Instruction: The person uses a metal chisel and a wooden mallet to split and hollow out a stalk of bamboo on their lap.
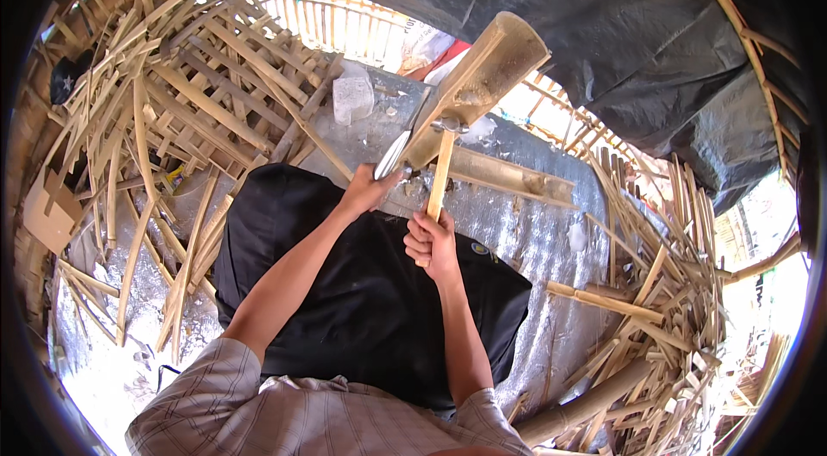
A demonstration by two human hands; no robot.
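Note:
My left hand [366,191] grips the handle of a broad metal blade [398,150], whose edge is set into the side of a thick bamboo pole [482,81] that stands tilted up in front of me. My right hand [433,242] is closed round the pale wooden handle of a hammer [441,172]; its metal head rests at the back of the blade against the pole. A black cloth [345,301] covers my lap under both forearms.
Heaps of split bamboo strips [172,103] lie at the left and more strips [663,284] at the right. A split bamboo half [508,179] lies behind the pole. A pale block [353,99] sits on the grey ground. A dark tarpaulin [620,17] hangs overhead.

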